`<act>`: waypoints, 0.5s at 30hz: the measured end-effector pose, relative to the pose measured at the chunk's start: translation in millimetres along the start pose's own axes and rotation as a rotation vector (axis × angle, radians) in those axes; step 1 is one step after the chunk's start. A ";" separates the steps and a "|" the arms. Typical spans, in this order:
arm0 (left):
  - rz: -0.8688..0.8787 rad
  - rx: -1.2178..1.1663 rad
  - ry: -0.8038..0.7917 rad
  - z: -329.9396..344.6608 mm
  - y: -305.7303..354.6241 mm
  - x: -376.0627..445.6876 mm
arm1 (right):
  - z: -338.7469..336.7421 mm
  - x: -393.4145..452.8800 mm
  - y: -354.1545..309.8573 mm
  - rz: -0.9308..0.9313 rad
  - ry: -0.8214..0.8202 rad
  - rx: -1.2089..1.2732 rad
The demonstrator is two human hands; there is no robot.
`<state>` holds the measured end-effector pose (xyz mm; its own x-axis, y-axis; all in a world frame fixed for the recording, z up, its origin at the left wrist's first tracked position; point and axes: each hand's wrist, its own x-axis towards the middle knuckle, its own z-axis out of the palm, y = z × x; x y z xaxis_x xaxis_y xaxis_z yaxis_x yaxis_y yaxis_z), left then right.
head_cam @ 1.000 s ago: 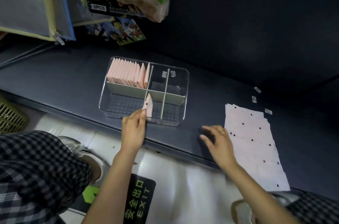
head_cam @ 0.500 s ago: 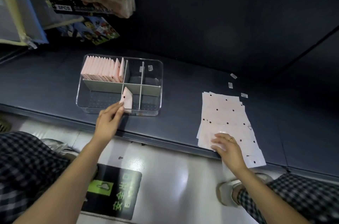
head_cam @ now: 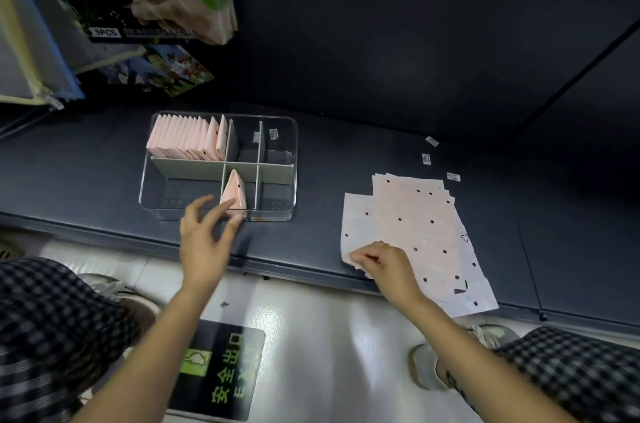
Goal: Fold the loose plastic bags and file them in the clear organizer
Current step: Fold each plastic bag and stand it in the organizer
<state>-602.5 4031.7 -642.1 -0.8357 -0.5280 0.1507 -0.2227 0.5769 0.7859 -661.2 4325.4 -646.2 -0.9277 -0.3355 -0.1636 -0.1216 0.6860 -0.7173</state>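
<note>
A clear organizer point(head_cam: 290, 131) with grey dividers stands on the dark shelf. Its back left compartment holds a row of several folded pink bags point(head_cam: 183, 138). One folded pink bag point(head_cam: 234, 192) leans in the front middle compartment. My left hand point(head_cam: 204, 235) hovers just in front of it with spread fingers, the fingertips at or near its lower edge. To the right lies a fanned pile of flat pinkish-white bags with black dots point(head_cam: 415, 228). My right hand point(head_cam: 384, 263) pinches the near left corner of the top bag.
Three small labels point(head_cam: 426, 158) lie on the dark shelf point(head_cam: 69, 159) behind the pile. Packaged goods hang at the upper left point(head_cam: 138, 6). Below the shelf edge lies the glossy floor with a green exit sign point(head_cam: 221, 370) and my checkered knees.
My left hand has let go of the folded bag, which stays in the front middle compartment, and its fingers have spread. My right hand has pulled the top bag leftward off the pile.
</note>
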 end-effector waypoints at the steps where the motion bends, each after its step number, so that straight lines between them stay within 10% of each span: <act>1: 0.075 0.011 -0.003 5.6 8.4 -7.5 | 3.8 0.6 -5.3 -0.012 -0.023 0.018; 7: 0.255 0.001 -0.736 53.5 37.8 -46.8 | 18.7 2.6 -32.1 -0.047 -0.163 0.100; 15: -0.167 -0.291 -0.775 61.0 37.4 -50.7 | -18.4 10.1 -42.1 0.084 -0.462 0.172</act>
<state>-599.1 4118.0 -656.9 -0.9349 0.0464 -0.3518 -0.3244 0.2900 0.9004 -672.0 4305.0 -605.1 -0.6741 -0.5612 -0.4802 0.0427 0.6195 -0.7838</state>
